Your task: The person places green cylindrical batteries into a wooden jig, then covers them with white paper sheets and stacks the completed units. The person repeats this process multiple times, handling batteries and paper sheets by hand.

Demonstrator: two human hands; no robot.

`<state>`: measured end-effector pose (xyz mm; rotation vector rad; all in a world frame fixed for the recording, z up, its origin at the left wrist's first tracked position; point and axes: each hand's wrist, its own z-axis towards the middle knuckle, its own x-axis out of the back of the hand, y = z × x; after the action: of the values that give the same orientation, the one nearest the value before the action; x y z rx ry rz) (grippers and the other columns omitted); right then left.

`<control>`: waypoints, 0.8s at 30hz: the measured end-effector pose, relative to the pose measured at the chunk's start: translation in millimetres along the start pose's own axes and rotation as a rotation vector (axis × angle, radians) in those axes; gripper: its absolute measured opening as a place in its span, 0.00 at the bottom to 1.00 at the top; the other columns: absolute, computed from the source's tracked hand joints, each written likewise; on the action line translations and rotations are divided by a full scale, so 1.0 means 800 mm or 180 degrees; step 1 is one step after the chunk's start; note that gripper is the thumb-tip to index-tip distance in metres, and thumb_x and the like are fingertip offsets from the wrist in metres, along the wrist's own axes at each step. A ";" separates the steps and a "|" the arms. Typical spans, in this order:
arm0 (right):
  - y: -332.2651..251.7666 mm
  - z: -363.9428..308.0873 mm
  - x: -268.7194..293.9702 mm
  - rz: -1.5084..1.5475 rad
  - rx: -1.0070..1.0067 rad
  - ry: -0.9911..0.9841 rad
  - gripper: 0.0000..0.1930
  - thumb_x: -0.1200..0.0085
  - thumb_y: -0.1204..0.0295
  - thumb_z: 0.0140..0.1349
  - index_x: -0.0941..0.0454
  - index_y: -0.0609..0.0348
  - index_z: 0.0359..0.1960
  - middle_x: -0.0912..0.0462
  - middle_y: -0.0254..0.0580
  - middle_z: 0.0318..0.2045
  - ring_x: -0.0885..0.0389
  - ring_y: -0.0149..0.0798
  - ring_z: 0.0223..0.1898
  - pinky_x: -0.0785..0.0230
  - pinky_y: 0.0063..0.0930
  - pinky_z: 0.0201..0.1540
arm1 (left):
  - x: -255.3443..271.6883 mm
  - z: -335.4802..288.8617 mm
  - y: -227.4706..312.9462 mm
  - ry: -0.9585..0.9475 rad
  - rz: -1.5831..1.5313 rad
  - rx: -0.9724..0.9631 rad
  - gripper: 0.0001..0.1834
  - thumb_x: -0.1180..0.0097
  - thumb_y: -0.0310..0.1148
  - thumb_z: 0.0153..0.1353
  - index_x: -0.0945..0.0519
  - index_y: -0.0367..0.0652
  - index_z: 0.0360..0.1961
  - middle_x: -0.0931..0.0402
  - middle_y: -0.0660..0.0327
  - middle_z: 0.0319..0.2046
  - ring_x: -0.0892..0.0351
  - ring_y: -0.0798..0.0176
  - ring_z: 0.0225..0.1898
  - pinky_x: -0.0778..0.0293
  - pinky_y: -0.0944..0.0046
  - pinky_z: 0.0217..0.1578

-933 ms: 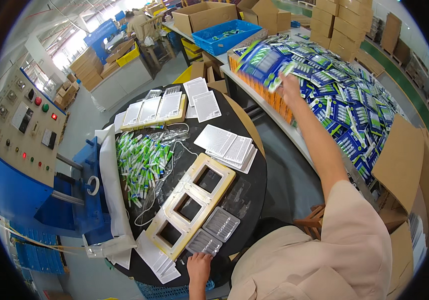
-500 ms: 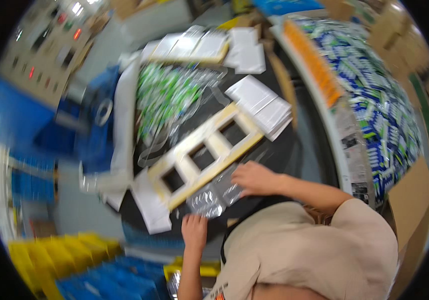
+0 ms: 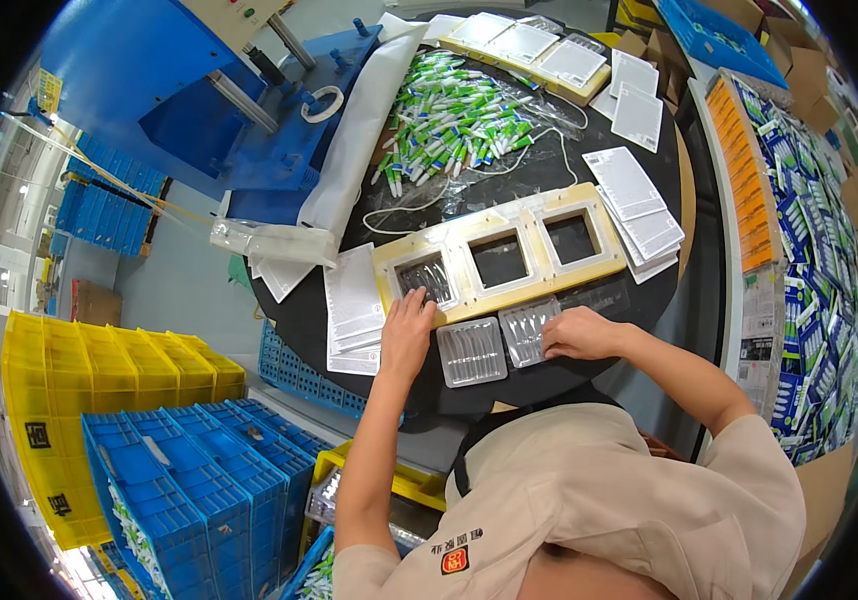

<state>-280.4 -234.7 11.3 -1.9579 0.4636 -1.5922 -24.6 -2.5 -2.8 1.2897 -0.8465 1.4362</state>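
Black round table (image 3: 655, 305) under both hands | left hand (image 3: 409, 330): fingers part-bent at clear tray (image 3: 423, 277) in frame (image 3: 461, 266) window, hold can't tell | right hand (image 3: 583, 333): fingers curled at right edge of second tray (image 3: 524, 335), pinch or touch can't tell | third tray (image 3: 472, 354) between hands | green-white tubes (image 3: 459, 120) beyond left hand

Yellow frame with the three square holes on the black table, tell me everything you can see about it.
The yellow frame is long, with a paler top around three square openings in a row. Its material is unclear. It lies flat on the black table, its right end slanting away from the person. A clear tray sits in the leftmost opening, with the left hand at its near edge.
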 end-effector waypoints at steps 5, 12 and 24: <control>-0.047 -0.013 0.032 -0.0401 0.0015 0.0703 0.03 0.39 0.72 0.61 0.15 0.57 0.34 0.18 0.37 0.33 0.18 0.46 0.39 0.24 0.38 0.39 | 0.014 0.008 -0.019 -0.0384 0.0569 -0.0079 0.10 0.45 0.35 0.68 0.24 0.40 0.44 0.26 0.52 0.63 0.30 0.49 0.67 0.42 0.39 0.70; -0.043 -0.033 0.000 -0.0810 0.0325 0.1440 0.03 0.40 0.74 0.50 0.21 0.58 0.25 0.25 0.39 0.29 0.20 0.44 0.32 0.24 0.36 0.35 | 0.022 -0.030 0.076 0.0718 -0.0665 0.0314 0.13 0.31 0.31 0.58 0.20 0.41 0.42 0.18 0.55 0.41 0.21 0.47 0.45 0.27 0.49 0.50; 0.005 -0.003 -0.077 0.0205 -0.0164 0.0721 0.06 0.41 0.71 0.59 0.21 0.60 0.30 0.21 0.44 0.36 0.19 0.50 0.44 0.25 0.45 0.41 | -0.032 -0.083 0.179 0.0685 0.0077 -0.1354 0.18 0.46 0.34 0.70 0.18 0.43 0.58 0.25 0.66 0.62 0.28 0.54 0.54 0.30 0.51 0.56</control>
<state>-296.5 -201.9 -39.0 -1.7875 0.6571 -1.7847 -181.8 15.9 -24.6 0.7935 -0.9596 1.2971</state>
